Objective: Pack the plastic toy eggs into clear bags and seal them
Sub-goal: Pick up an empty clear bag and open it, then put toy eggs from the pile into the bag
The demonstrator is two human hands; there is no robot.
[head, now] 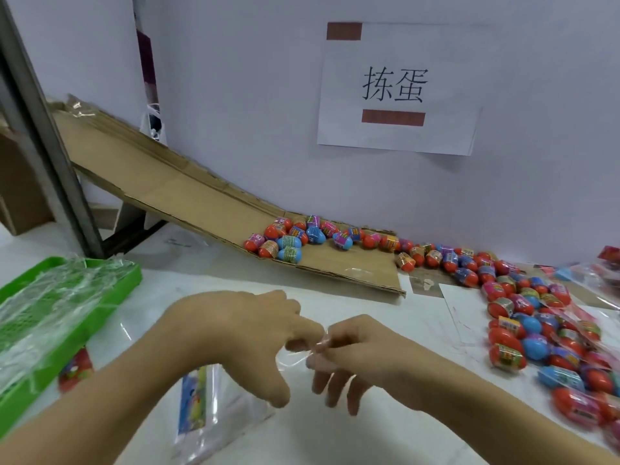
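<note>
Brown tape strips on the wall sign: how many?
2: one tape strip at the sign's top-left corner, the other below the printed characters near its bottom. None appear hidden.

Both hands — left hand, right hand — pinch a clear bag (eggs lie right).

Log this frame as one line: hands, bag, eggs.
left hand: pinches clear bag | right hand: pinches same bag | toy eggs: loose on table and cardboard ramp | step: opening bag
</note>
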